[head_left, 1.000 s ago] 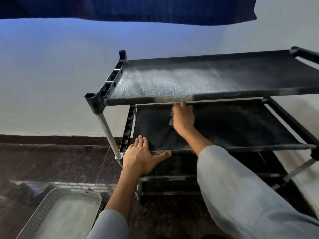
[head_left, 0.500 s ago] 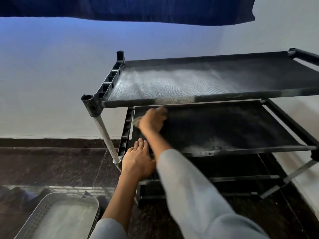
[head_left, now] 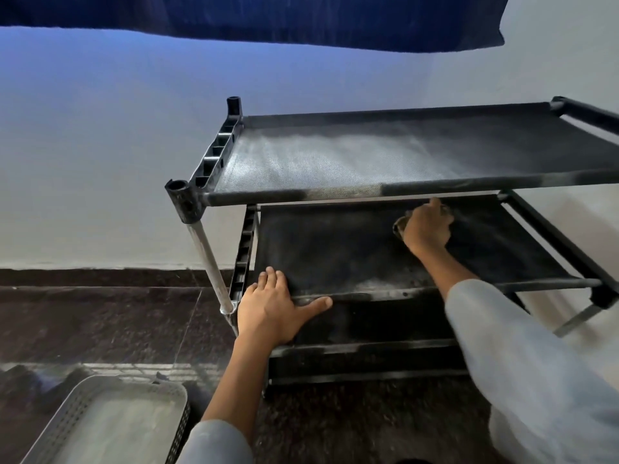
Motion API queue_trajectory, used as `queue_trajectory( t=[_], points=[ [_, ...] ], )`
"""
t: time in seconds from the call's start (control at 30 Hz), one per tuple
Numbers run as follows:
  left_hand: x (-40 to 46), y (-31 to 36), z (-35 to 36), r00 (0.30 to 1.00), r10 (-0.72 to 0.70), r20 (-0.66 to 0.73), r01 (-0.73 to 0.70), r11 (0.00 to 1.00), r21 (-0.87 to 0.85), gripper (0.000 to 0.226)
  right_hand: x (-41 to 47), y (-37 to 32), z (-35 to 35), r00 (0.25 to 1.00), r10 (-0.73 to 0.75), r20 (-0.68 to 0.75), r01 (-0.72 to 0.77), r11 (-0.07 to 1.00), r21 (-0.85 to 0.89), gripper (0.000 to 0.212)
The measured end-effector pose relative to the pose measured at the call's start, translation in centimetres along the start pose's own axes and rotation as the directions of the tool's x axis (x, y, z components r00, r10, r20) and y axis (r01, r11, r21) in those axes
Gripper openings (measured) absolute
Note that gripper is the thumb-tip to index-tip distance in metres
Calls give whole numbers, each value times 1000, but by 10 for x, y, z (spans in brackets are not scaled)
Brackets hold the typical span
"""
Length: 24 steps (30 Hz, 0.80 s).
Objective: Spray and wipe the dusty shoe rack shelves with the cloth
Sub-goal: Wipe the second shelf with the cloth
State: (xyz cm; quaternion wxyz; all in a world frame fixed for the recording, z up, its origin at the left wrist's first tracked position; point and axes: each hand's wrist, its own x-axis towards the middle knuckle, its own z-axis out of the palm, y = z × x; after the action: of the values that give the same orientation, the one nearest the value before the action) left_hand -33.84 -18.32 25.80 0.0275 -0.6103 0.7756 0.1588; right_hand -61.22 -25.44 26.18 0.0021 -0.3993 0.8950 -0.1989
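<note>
Right hand [head_left: 426, 228] reaches in under the top shelf and presses a small, crumpled, greyish cloth [head_left: 400, 226] down on the middle shelf [head_left: 335, 249], its fingers curled over the cloth so that only a bit of fabric peeps out at the left of the knuckles and beyond the fingertips. Its pale grey sleeve [head_left: 522, 363] runs back toward the lower right corner. Left hand [head_left: 272, 308] lies flat with straight fingers on the front left corner of that same middle shelf, thumb stretched out to the right along the dusty front rail, holding nothing. Both hands are on the black, metal-framed shoe rack with dark mesh fabric shelves [head_left: 187, 199], which stands on a dark speckled stone floor [head_left: 100, 323] against a pale wall [head_left: 100, 145]. Its middle shelf looks dark over most of its surface, with a lighter patch of dust near the front edge, between the two arms. The top shelf [head_left: 335, 159] carries a wide whitish film of dust over its left and middle parts and is darker at the right. A lower shelf shows below, mostly in shadow. At the lower left, on the floor, sits a pale grey perforated plastic basket [head_left: 67, 416]. A dark blue fabric [head_left: 268, 18] hangs across the top of the view.
</note>
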Motion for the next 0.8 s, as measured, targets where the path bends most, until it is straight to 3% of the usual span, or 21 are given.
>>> queue_trajectory(
  t=[0.17,0.23,0.3,0.37,0.43,0.5,0.6,0.7,0.8],
  points=[
    [1,-3,3,999,19,-48,-20,1000,-22,119,-17,-38,-8,982,113,151,-123,991,57,45],
    [3,-4,5,997,8,-71,-11,999,-39,120,-49,-71,0,974,0,228,-22,995,93,50],
    [6,-8,8,996,-2,-88,-2,999,-52,119,-101,-107,13,951,-171,259,150,984,100,38],
    [8,-13,11,991,2,-133,-9,998,-58,108,-150,-131,15,893,-333,303,310,943,123,34],
    [8,-14,9,988,-9,-155,-9,994,-113,97,-165,-134,6,831,-397,390,380,917,124,38],
    [7,-11,6,992,-49,-119,30,987,-156,104,-159,-120,-11,823,-373,429,372,924,89,37],
    [6,-5,1,994,-98,-57,88,984,-157,119,-141,-81,-30,860,-352,369,387,922,-24,35],
    [3,-7,-2,991,-115,-74,98,974,-205,118,-107,-23,-51,903,-277,329,338,931,-141,40],
    [2,-7,-3,991,-113,-69,96,973,-212,118,-63,35,-76,908,-236,347,304,940,-156,25]
  ],
)
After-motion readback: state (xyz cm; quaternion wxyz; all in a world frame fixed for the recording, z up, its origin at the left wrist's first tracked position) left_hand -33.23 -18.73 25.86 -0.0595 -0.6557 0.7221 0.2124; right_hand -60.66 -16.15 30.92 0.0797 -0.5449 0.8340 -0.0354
